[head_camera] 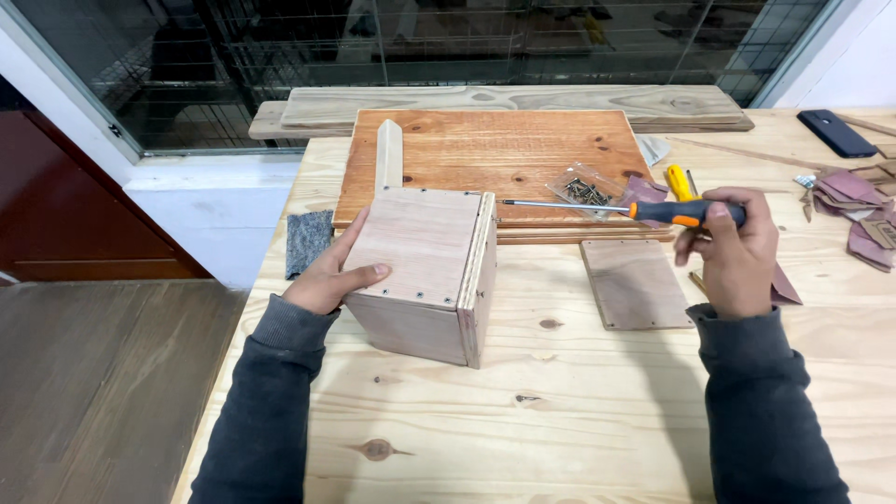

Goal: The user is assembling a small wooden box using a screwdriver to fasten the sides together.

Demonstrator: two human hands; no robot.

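Left hand (329,278) fingers clamp the wooden box (425,271) mid-desk (560,411); right hand (733,250) fingers grip the orange-black screwdriver (644,210), tip at box's top right corner.

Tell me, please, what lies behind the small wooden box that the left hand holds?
Behind the wooden box a pale wooden strip stands up, and a reddish board lies flat on the table. The strip's lower end and part of the board are hidden by the box.
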